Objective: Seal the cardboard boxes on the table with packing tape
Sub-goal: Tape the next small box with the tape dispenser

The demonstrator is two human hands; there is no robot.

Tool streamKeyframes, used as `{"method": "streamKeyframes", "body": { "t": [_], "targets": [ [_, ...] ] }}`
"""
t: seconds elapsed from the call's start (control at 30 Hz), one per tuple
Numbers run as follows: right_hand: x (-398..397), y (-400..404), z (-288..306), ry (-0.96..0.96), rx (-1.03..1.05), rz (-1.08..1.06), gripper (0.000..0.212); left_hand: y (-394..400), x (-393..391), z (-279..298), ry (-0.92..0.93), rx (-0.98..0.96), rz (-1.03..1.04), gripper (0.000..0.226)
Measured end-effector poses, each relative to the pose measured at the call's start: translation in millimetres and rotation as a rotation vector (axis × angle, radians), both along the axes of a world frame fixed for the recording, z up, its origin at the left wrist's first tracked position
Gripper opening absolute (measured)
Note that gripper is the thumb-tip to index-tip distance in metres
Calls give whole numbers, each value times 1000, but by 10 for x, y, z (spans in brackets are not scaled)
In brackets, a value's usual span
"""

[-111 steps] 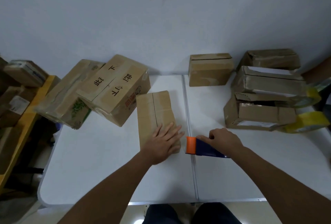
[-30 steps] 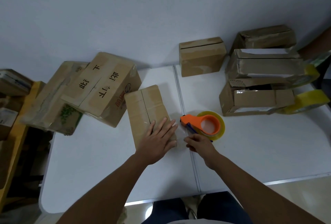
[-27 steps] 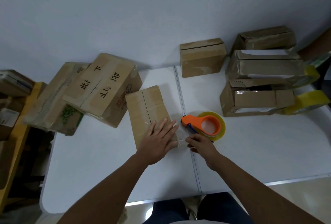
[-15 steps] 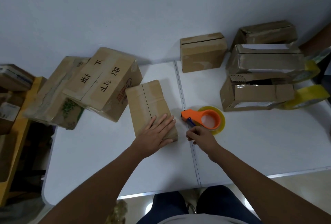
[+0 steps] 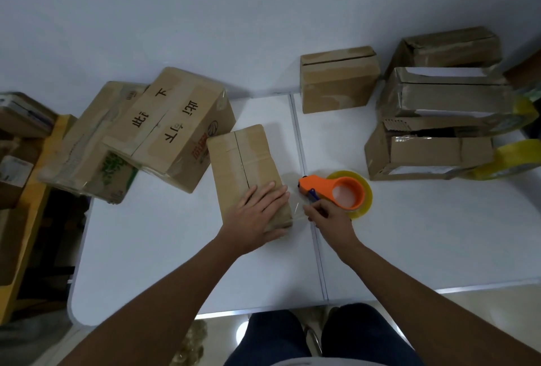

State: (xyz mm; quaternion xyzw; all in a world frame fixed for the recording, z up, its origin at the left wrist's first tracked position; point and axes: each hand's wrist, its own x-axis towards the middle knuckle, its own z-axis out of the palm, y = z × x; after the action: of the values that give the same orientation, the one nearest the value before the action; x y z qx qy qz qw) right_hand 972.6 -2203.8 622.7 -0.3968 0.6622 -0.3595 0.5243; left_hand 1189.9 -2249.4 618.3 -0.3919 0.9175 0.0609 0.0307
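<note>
Your left hand (image 5: 257, 216) presses flat on the box (image 5: 248, 172), which runs near to far. Your right hand (image 5: 328, 216), just right, pinches tape beside the dispenser (image 5: 336, 190).

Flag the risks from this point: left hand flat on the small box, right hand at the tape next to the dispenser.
1. The clear tape strip between the small box and the right hand is loose; it could fold onto itself or wrinkle.
2. The left hand presses only the box's near end, so a sideways pull may swivel it.
3. The orange dispenser lies unheld on the table; tugging might drag it.
</note>
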Motion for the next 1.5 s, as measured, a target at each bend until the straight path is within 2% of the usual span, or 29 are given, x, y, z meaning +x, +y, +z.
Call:
{"method": "streamKeyframes", "body": {
  "t": [0.07,0.23,0.5,0.7,0.93,1.03,1.17,1.33,1.5],
  "targets": [
    [21,-6,-19,-8,-17,-12,23,17,-19,-36,-23,-38,4,72],
    [45,-39,-109,30,-65,8,19,21,0,-23,-56,-63,-32,96],
    [213,-136,-251,112,-182,68,15,67,102,-64,-83,-149,-21,72],
    [346,-210,-296,159,-241,131,16,61,114,-116,-87,-179,-31,74],
    [454,-321,-425,146,-96,113,18,47,111,-117,-91,-164,-12,75],
    [410,-346,-466,190,-4,168,10,47,114,-99,-100,-148,-8,74],
    [247,-204,-386,256,-38,169,10,53,108,-86,-87,-123,-3,75],
    [1,-140,-100,350,-188,567,19,58,105,-70,-91,-124,-4,75],
    [-15,-507,113,611,-191,858,27,57,93,-72,-110,-132,-2,69]
  ]
}}
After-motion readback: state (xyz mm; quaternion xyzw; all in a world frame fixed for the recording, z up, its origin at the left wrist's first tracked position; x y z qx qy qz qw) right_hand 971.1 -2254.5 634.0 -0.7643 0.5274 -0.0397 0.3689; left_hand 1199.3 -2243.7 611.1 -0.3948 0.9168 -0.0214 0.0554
